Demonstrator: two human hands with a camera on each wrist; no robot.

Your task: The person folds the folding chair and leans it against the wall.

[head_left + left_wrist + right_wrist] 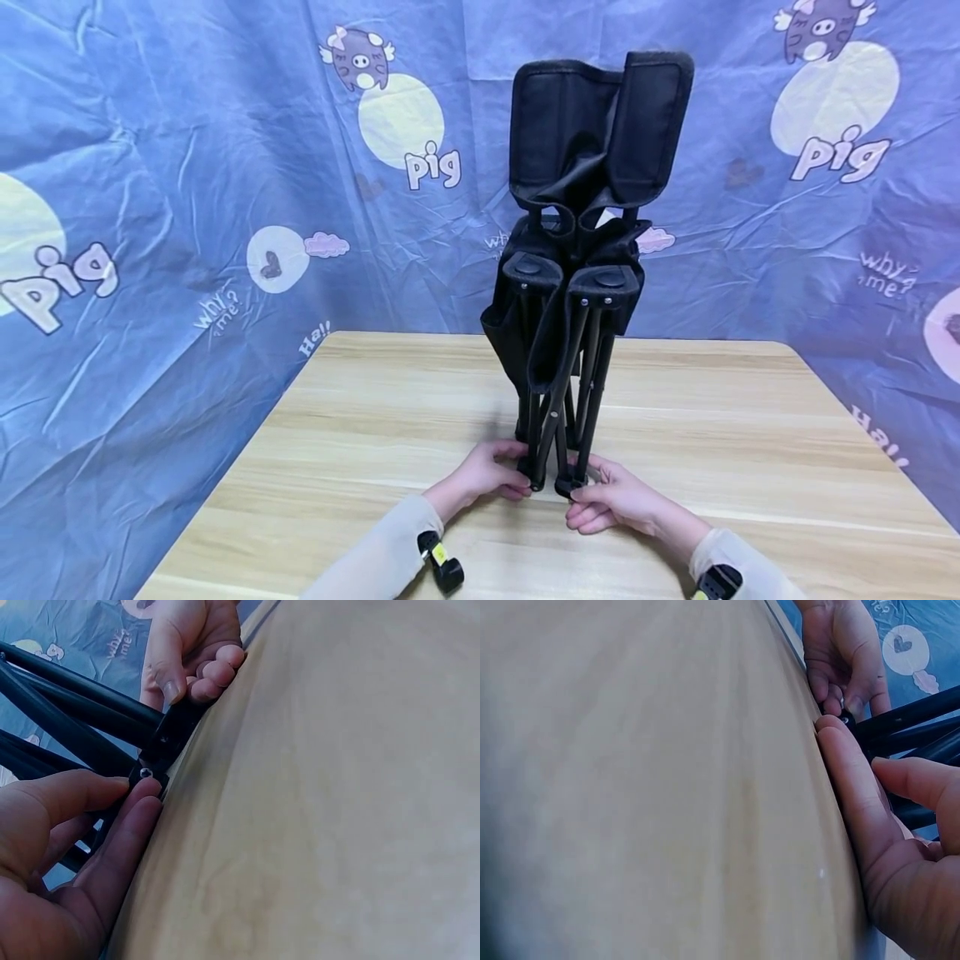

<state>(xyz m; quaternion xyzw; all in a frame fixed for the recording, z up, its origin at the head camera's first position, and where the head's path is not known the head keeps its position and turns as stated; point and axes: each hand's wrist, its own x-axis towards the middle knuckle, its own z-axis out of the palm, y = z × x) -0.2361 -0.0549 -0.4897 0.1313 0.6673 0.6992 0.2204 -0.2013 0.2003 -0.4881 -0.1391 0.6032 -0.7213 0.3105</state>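
Note:
A folded black camping chair stands upright on the wooden table, its fabric back panels raised and its tube legs bunched below. My left hand pinches the foot of a leg on the left side, thumb and fingers to either side. On the opposite side, my right hand pinches another foot near the tabletop. In the left wrist view, the left fingers are at a plastic foot with a screw, beside the chair's legs. The right wrist view shows the right hand low along the table, partly hiding its foot.
The pale wood-grain table extends around the chair on both sides and behind. A blue cloth curtain with pig prints hangs at the back and sides. Each sleeve carries a black wrist device.

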